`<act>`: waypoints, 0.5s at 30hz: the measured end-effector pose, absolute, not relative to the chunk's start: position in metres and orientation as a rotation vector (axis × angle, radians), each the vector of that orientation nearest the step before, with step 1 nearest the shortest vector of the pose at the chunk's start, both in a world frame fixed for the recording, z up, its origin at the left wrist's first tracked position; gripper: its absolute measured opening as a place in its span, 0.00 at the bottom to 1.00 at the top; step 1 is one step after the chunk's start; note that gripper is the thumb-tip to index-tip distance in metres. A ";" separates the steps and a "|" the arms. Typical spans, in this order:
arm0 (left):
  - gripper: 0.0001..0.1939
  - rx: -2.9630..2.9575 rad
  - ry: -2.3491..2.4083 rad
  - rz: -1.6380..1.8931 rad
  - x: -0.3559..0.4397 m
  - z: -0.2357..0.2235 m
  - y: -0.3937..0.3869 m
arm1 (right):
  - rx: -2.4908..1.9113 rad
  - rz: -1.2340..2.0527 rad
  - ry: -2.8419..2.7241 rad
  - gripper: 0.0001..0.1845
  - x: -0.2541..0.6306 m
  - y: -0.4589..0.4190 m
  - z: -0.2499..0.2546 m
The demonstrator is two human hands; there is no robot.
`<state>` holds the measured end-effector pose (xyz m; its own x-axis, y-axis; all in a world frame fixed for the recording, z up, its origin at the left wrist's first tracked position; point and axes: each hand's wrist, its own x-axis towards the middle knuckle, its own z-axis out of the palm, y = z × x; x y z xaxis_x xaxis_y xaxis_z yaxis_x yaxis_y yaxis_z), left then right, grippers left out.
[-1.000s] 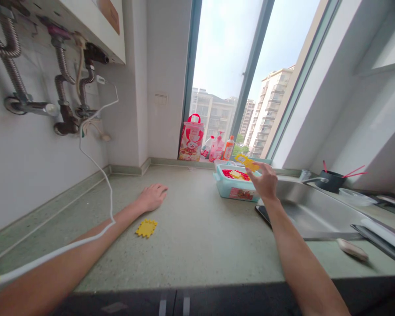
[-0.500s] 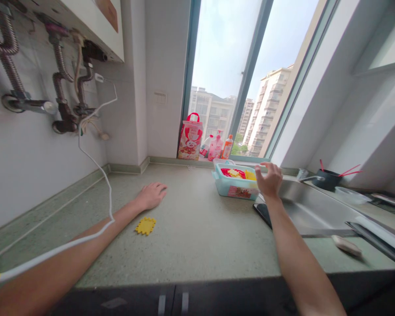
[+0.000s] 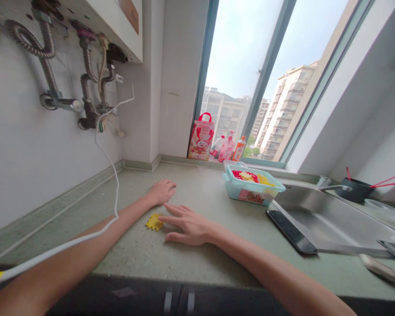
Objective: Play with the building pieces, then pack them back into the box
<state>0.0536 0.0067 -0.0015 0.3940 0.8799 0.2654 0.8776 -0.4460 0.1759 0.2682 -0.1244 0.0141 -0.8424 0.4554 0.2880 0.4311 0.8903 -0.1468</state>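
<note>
My left hand (image 3: 162, 192) lies flat and open on the green countertop (image 3: 197, 245), holding nothing. My right hand (image 3: 186, 225) reaches across the counter with fingers stretched out, its fingertips touching a flat yellow toothed piece (image 3: 154, 221) that lies on the surface just below my left hand. A light-blue tub (image 3: 252, 188) holding red and yellow pieces stands farther back to the right, apart from both hands.
A black phone (image 3: 291, 231) lies beside the steel sink (image 3: 329, 219). A white cable (image 3: 113, 175) hangs from wall pipes and crosses my left forearm. A pink bag (image 3: 202, 139) and bottles (image 3: 231, 147) stand on the window sill. A dark pot (image 3: 357, 189) sits far right.
My right hand put a yellow piece into the tub, then swung left and down to the yellow piece on the counter. The left hand stayed put. The camera shifted slightly.
</note>
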 end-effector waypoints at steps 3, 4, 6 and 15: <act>0.20 2.610 1.636 0.538 0.051 -0.001 0.011 | -0.564 0.233 -2.717 0.26 0.255 -0.128 0.008; 0.20 2.609 1.630 0.546 0.050 -0.001 0.012 | -0.557 0.245 -2.684 0.22 0.257 -0.126 0.007; 0.20 2.614 1.611 0.550 0.047 -0.002 0.016 | -0.561 0.228 -2.642 0.13 0.266 -0.116 0.006; 0.22 2.705 1.368 0.555 0.023 -0.008 0.037 | -0.883 -0.585 -2.165 0.12 0.398 -0.072 0.060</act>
